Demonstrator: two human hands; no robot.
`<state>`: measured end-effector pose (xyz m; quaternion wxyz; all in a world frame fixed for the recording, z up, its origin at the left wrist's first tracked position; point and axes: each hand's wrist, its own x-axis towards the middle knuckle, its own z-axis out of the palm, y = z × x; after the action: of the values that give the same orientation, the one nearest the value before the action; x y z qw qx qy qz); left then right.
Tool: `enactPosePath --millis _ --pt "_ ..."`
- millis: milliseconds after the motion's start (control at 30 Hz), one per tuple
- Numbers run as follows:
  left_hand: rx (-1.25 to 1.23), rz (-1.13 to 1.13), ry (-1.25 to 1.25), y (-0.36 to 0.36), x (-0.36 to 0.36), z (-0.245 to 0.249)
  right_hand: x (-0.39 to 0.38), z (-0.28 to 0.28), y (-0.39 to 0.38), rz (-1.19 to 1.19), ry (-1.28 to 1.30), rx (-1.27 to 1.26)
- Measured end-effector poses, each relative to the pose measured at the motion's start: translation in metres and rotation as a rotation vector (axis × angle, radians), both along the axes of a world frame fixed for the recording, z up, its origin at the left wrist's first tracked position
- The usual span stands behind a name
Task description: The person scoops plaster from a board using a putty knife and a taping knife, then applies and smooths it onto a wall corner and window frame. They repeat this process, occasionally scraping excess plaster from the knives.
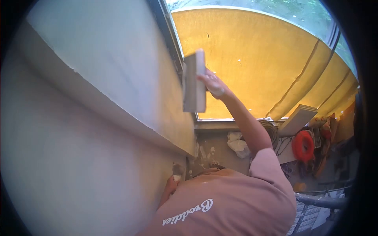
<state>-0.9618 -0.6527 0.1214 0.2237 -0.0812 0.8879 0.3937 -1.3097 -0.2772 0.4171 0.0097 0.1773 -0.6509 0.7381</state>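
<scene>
My right hand (214, 84) is raised at upper centre, closed on the pale back edge of a wide skimming blade (193, 88). The flat grey face of the blade is against or very close to the wall (169, 86) beside the window frame; contact cannot be made out. Slight motion blur softens the hand and blade. Low at the left, my left hand (171, 185) is closed around a small putty knife (178, 169) with a greyish blade and a pale patch near the fingers. Part of that hand is hidden by the brown shirt (236, 200).
A ledge edge (106, 94) runs diagonally along the left wall. Yellow sheeting (252, 59) covers much of the window. Below it lie a white plastic bag (238, 145), a coiled hose (269, 128), a leaning pale board (298, 120) and a red ring-shaped roll (303, 145).
</scene>
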Motion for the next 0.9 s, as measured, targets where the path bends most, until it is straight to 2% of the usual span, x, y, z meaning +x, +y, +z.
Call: enactPosePath --millis 67,133,200,267,400,433,533,600,667,700,767,867,900 --pt "-0.02 0.022 -0.022 -0.001 0.006 -0.001 0.041 -0.056 0.003 -0.051 -0.244 0.019" --pt "0.019 0.08 -0.04 -0.01 0.034 -0.015 0.052 -0.187 -0.008 -0.148 -0.247 0.085" --pt "0.048 0.144 -0.04 -0.022 0.059 -0.031 0.058 -0.31 -0.016 -0.014 -0.268 0.116" --pt "0.043 0.209 -0.092 -0.032 0.107 -0.038 0.064 -0.416 -0.031 0.021 -0.578 -0.076" --pt "-0.006 0.468 -0.331 -0.012 0.187 0.016 0.063 -0.543 -0.055 -0.076 -0.798 -0.042" --pt "-0.004 0.548 -0.358 -0.007 0.212 0.024 0.065 -0.578 -0.065 -0.106 -0.854 -0.11" --pt "-0.004 0.775 -0.519 0.016 0.268 0.04 0.063 -0.645 -0.088 -0.12 -0.937 -0.187" --pt "-0.135 0.659 -0.503 0.017 0.321 0.022 0.052 -0.676 -0.103 -0.107 -0.951 -0.201" --pt "-0.124 0.701 -0.562 0.032 0.332 0.019 0.038 -0.704 -0.121 -0.227 -0.755 -0.048" --pt "-0.097 0.739 -0.601 0.043 0.332 0.019 0.038 -0.709 -0.127 -0.217 -0.765 -0.048" --pt "-0.075 0.774 -0.644 0.055 0.332 0.012 0.033 -0.707 -0.132 -0.216 -0.952 -0.354" --pt "-0.054 0.803 -0.685 0.057 0.338 0.0 0.028 -0.758 -0.153 -0.255 -0.86 -0.363" --pt "-0.049 0.806 -0.695 0.057 0.341 -0.002 0.027 -0.76 -0.156 -0.251 -0.864 -0.364"
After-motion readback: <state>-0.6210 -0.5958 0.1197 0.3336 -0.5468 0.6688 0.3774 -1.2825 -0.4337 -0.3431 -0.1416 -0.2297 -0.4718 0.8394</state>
